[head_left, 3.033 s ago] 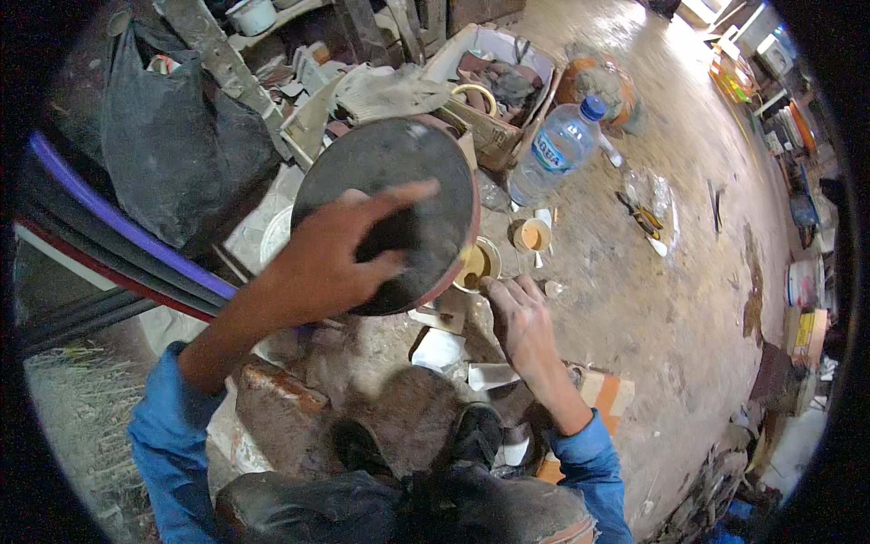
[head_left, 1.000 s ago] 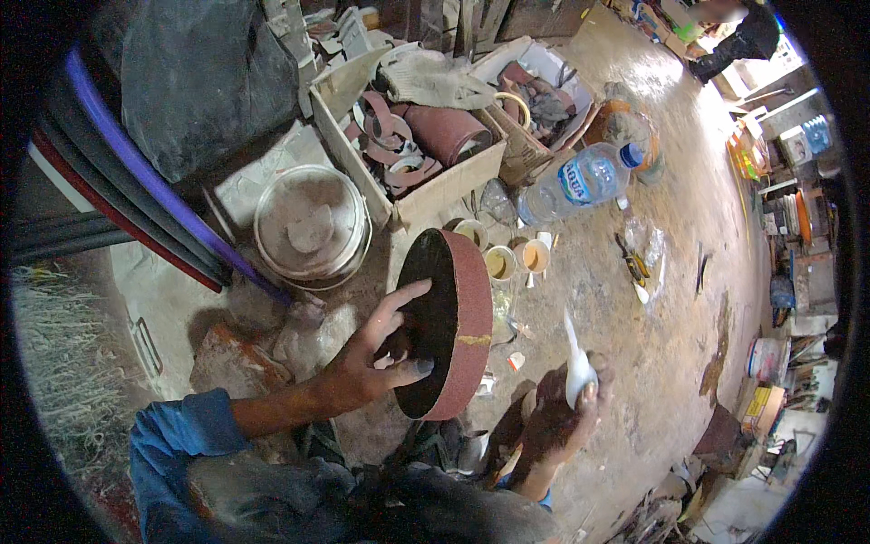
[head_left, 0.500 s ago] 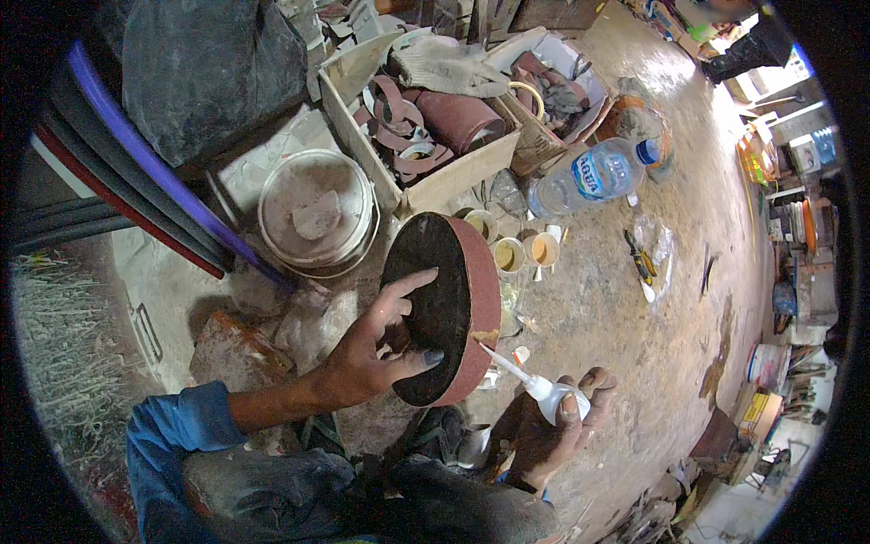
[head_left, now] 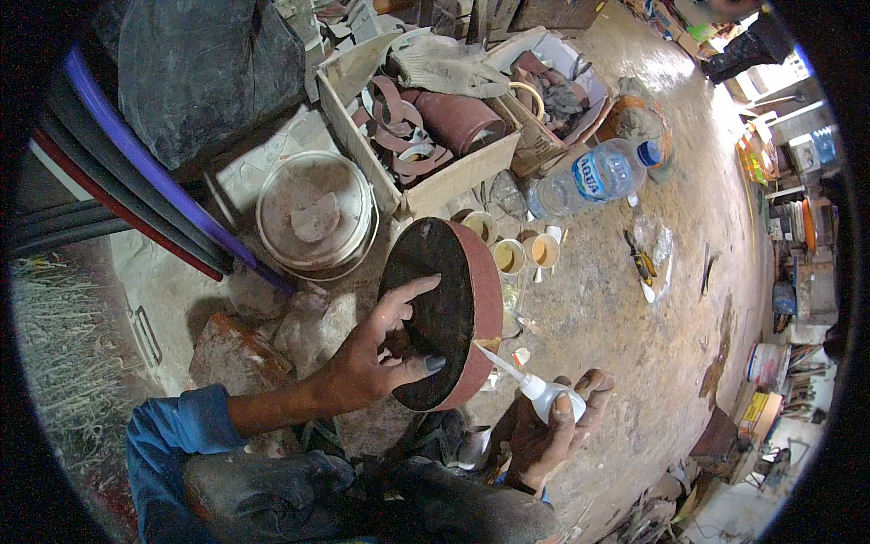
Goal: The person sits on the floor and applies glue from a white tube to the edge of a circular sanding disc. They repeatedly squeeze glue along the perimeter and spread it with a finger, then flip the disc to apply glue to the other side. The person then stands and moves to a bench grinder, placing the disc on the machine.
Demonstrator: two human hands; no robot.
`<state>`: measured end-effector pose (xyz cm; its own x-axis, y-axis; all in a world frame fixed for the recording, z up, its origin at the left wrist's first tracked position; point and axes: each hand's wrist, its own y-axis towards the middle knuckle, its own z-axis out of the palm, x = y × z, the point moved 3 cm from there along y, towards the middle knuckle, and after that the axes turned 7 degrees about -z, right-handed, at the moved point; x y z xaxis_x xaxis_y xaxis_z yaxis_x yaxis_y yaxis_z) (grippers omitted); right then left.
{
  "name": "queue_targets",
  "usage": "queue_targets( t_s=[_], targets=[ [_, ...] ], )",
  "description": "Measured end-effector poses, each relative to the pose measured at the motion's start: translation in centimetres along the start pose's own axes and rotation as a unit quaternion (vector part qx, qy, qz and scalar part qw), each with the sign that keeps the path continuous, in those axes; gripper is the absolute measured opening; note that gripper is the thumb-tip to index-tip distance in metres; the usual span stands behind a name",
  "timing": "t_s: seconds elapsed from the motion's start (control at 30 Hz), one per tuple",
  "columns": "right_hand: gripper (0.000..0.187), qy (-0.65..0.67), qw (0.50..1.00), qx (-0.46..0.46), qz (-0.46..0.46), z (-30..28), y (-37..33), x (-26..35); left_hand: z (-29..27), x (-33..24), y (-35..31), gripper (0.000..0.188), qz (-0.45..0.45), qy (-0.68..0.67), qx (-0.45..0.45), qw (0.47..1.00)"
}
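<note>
— Dusty floor [head_left: 625,363] spreads ahead of you and to your right, with a co-worker's dark trouser leg [head_left: 748,50] near the upper right edge. What stands close to you?

— Beyond your left forearm [head_left: 281,403] you have a grimy lidded bucket [head_left: 285,195], with purple, black and red tubes [head_left: 136,145] curving past on its left. To its right, a cardboard box [head_left: 471,177] holds red-brown sandpaper [head_left: 459,120], and a pale glove [head_left: 449,65] lies over its far side.

— And your hands?

— Your left hand [head_left: 381,344] is at the dark face of a sanding wheel [head_left: 449,317], index finger and thumb spread apart, the other fingers curled; I can't tell how they grip. Your right hand [head_left: 548,444] pinches a white squeeze bottle [head_left: 546,399] between thumb and fingers.

— Where do those two things meet?

— In front of your knees [head_left: 272,480]. Your wheel is on edge, its abrasive band [head_left: 488,290] toward your right. Your bottle's thin nozzle [head_left: 503,364] slants up to the band's edge, beside a yellowish mark [head_left: 490,344]; I can't tell whether it touches. Past the wheel you have three small cups [head_left: 510,257], a clear water bottle [head_left: 598,172] and, farther right, black-and-yellow pliers [head_left: 641,258].
</note>
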<state>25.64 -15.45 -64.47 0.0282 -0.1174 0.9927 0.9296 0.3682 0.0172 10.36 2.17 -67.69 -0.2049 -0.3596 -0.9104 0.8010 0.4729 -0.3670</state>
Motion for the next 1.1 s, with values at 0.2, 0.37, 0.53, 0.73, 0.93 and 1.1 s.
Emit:
queue_targets(
  t_s=[0.2,0.37,0.53,0.73,0.93,1.1],
  targets=[
    [0.057,-0.004,1.0,-0.008,-0.024,-0.2,0.5,-0.6,0.0,-0.2,-0.1,0.084,-0.002,0.026,-0.008,1.0],
    [0.049,0.037,0.998,0.007,-0.048,0.4,0.7,-0.4,0.0,0.1,0.2,0.084,0.013,0.01,-0.013,1.0],
    [0.053,-0.013,1.0,-0.02,-0.008,0.4,0.3,0.5,-0.1,0.5,0.2,0.085,0.01,0.02,-0.014,1.0],
    [0.055,-0.029,0.999,-0.025,-0.013,0.6,0.3,0.6,-0.1,0.0,0.3,0.085,0.014,0.046,-0.019,0.999],
    [0.058,-0.024,0.999,-0.04,-0.008,0.5,0.1,0.5,0.1,-0.3,0.2,0.084,0.009,0.021,-0.018,1.0],
    [0.064,0.001,0.998,-0.051,0.021,0.2,0.3,0.4,-0.2,-0.1,0.3,0.084,0.036,0.043,-0.027,0.998]
  ],
)
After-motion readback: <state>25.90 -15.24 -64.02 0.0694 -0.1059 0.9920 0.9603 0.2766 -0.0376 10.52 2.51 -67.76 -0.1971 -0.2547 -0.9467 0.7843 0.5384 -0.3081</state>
